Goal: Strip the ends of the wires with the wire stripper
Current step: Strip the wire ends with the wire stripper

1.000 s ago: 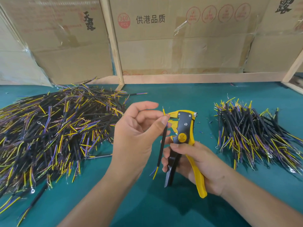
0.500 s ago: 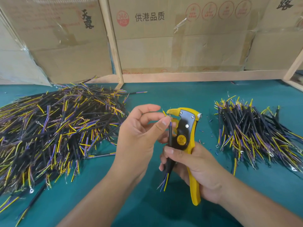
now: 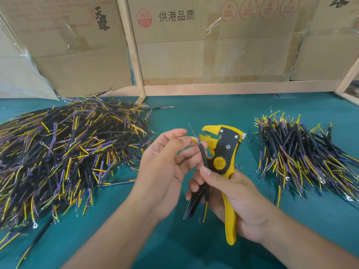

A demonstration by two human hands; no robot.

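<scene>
Fingers of the left hand (image 3: pixel 165 167) pinched the thin coloured cores of one black-sheathed wire (image 3: pixel 203 159) just beside the toothed mouth of the wire stripper (image 3: pixel 223 152), while the right hand (image 3: pixel 239 199) curled round its handles with the thumb pressing the wire's sheath against the tool. Misfeeding looked the main risk: the cores were splayed, so one could miss the mouth, or sit too deep and lose copper strands.

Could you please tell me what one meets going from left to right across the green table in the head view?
Large pile of wires → left hand → cable it pinches → wire stripper in the right hand → smaller pile of wires.
</scene>
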